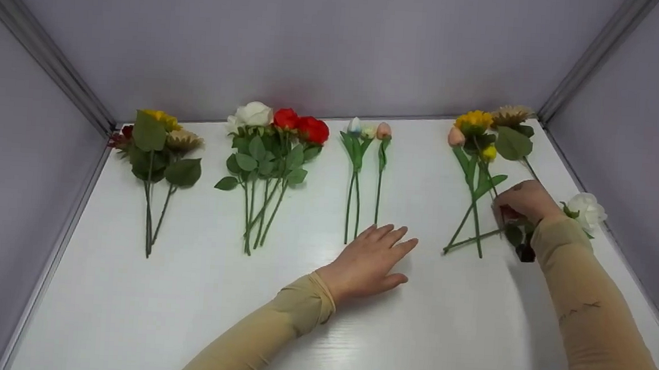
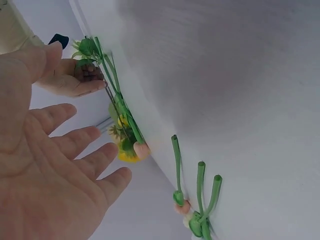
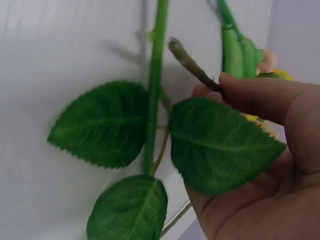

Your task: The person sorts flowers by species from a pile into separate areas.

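My right hand [image 1: 526, 201] pinches the lower stem of a yellow sunflower [image 1: 473, 123] between thumb and finger; the brownish stem end [image 3: 189, 62] sticks out past the fingertips in the right wrist view. Close by lie a peach tulip [image 1: 456, 136], a yellow tulip [image 1: 489, 153], a beige sunflower [image 1: 512, 116] and a white rose [image 1: 586, 212]. The rose's leaves [image 3: 225, 142] partly cover my right fingers. My left hand [image 1: 367, 262] holds nothing, its fingers spread, just below the stem ends of a separate peach tulip [image 1: 383, 131] and two pale tulips [image 1: 355, 126].
Red roses [image 1: 313, 129] and a white rose [image 1: 253, 114] lie bunched left of the middle. Farther left are a yellow flower [image 1: 164, 120], a beige one [image 1: 183, 140] and dark red petals [image 1: 127, 132]. Grey walls [image 1: 338, 42] border the white table [image 1: 184, 313] at back and sides.
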Action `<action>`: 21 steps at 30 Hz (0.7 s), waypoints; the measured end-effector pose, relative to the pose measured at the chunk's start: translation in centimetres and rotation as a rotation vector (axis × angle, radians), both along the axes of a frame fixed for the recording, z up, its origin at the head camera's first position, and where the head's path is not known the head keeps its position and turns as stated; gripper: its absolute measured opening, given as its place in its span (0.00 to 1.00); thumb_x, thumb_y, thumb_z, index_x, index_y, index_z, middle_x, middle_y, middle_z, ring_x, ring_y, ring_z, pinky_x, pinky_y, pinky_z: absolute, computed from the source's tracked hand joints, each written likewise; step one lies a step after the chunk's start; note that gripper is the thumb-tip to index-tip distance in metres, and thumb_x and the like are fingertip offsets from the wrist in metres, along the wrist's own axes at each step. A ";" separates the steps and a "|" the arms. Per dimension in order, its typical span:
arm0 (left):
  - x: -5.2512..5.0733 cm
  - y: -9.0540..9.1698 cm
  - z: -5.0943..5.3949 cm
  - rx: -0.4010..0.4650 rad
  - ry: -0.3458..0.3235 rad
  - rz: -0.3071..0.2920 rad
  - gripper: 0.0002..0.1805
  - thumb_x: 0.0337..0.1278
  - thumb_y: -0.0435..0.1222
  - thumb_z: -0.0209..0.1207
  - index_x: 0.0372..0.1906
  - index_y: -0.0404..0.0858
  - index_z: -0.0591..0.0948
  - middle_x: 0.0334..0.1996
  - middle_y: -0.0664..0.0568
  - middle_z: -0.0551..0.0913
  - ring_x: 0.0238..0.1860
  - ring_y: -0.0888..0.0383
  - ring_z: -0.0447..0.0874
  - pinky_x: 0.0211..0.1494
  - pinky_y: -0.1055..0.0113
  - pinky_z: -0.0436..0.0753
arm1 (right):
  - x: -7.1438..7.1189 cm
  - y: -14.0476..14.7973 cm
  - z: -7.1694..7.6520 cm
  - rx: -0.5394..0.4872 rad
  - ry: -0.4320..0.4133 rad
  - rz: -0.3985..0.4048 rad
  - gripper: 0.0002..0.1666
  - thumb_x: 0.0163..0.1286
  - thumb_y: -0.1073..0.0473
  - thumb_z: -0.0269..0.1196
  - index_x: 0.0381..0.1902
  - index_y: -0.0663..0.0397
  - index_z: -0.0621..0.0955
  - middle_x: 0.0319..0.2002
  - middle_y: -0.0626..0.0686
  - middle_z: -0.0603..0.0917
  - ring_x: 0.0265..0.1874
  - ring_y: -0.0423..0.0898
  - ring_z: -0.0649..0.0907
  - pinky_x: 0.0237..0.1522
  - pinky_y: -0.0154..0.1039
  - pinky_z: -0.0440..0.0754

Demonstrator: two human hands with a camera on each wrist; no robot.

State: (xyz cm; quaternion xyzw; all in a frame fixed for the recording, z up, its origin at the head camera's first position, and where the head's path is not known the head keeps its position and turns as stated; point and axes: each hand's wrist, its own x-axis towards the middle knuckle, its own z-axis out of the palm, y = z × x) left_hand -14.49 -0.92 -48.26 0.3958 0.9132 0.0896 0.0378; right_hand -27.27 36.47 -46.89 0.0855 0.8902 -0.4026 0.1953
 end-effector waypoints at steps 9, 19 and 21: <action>-1.3 -1.0 0.6 0.154 -0.047 0.084 0.31 0.76 0.50 0.56 0.77 0.44 0.68 0.75 0.49 0.68 0.75 0.52 0.64 0.77 0.57 0.62 | 0.5 -2.9 1.6 -0.117 0.046 0.005 0.26 0.77 0.53 0.61 0.59 0.72 0.77 0.43 0.54 0.85 0.38 0.42 0.85 0.52 0.44 0.85; -3.4 -3.4 0.9 0.678 -0.410 0.422 0.21 0.77 0.46 0.55 0.67 0.44 0.80 0.62 0.55 0.81 0.63 0.57 0.78 0.64 0.60 0.77 | 4.4 -13.4 -0.2 -0.431 0.045 0.053 0.28 0.76 0.53 0.64 0.61 0.72 0.76 0.55 0.67 0.80 0.47 0.50 0.84 0.50 0.40 0.85; -4.0 -4.1 0.9 0.799 -0.478 0.497 0.21 0.77 0.47 0.56 0.66 0.44 0.81 0.59 0.55 0.82 0.60 0.57 0.79 0.61 0.59 0.79 | 5.5 -16.1 -0.8 -0.497 0.044 0.056 0.27 0.75 0.55 0.65 0.59 0.73 0.76 0.52 0.65 0.81 0.45 0.51 0.84 0.48 0.41 0.86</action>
